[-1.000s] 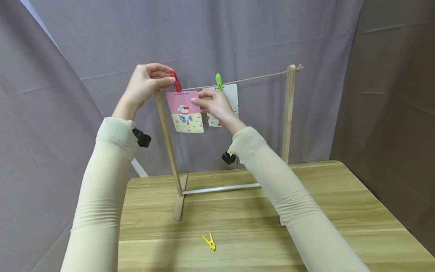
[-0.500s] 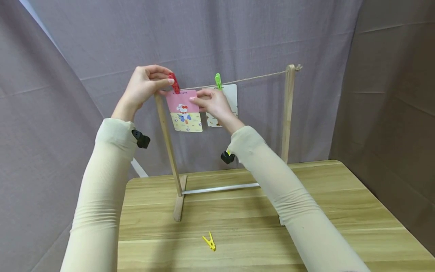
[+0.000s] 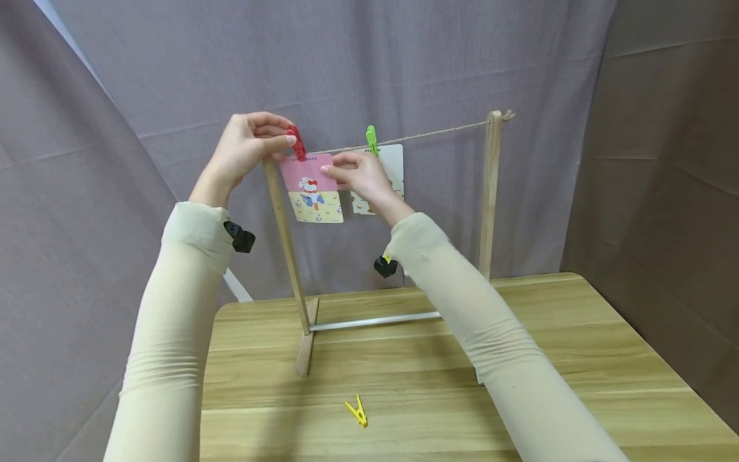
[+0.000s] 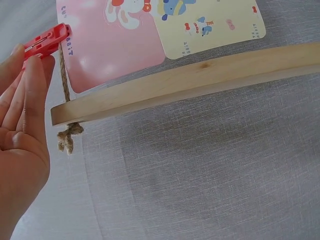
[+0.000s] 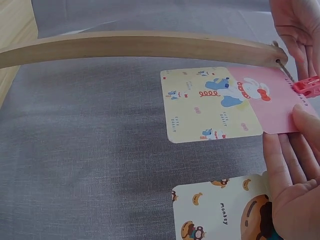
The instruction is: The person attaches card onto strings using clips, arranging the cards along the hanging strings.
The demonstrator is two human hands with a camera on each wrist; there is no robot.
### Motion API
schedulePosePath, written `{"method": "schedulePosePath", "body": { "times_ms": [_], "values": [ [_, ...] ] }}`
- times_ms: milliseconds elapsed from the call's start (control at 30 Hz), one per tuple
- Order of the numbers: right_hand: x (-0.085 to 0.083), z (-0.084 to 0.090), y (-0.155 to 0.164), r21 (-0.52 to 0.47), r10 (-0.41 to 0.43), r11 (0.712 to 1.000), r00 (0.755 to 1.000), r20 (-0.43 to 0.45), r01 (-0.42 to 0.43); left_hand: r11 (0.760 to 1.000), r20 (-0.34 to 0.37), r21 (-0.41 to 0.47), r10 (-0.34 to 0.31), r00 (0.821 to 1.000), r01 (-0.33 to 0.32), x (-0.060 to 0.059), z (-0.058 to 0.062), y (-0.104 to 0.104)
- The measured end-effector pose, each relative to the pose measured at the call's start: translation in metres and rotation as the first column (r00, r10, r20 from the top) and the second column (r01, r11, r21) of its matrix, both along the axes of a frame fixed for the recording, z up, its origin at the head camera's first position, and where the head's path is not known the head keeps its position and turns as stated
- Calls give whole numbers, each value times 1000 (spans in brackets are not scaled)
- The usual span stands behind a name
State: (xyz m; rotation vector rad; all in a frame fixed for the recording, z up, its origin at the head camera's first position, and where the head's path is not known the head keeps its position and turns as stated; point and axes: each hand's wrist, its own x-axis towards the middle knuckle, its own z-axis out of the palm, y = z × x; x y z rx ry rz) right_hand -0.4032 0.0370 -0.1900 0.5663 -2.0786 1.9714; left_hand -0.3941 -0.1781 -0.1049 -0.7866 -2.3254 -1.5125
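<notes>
Left hand (image 3: 244, 144): fingers pinching the red clip (image 3: 296, 142), whose tip sits over the top edge of the pink-and-yellow card (image 3: 314, 204) at the rope (image 3: 441, 131). Right hand (image 3: 367, 179): fingers clamped on that card's right edge, thumb in front. Card hangs near the left post (image 3: 283, 234). White card (image 3: 394, 163) just right of it, partly behind the right hand, green clip (image 3: 371, 138) at its top. Yellow clip (image 3: 359, 414) lying on the surface (image 3: 416, 410)
</notes>
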Motion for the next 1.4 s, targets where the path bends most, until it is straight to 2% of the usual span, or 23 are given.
{"method": "schedulePosePath", "body": {
  "times_ms": [133, 300, 533, 933, 1400],
  "values": [
    [-2, 0, -2, -13, 7, 1000, 1000, 0, -7, 1000, 13, -31, -4, 1000, 4, -1, 0, -1],
    [1, 1, -3, -14, 2, 1000, 1000, 13, -2, 996, 0, -88, 29, 1000, -28, -2, -2, -2],
    [2, 1, -4, -18, 4, 1000, 999, 40, -3, 997, 3, -70, 25, 1000, -24, -4, -3, -3],
    [0, -1, -6, -13, 3, 1000, 1000, 21, -3, 992, -16, -120, 45, 999, -46, -4, -3, -3],
    [-3, -6, -4, 1, -3, 1000, 1000, 0, 3, 998, 48, -66, 13, 999, -9, -4, -6, 1]
  ]
}}
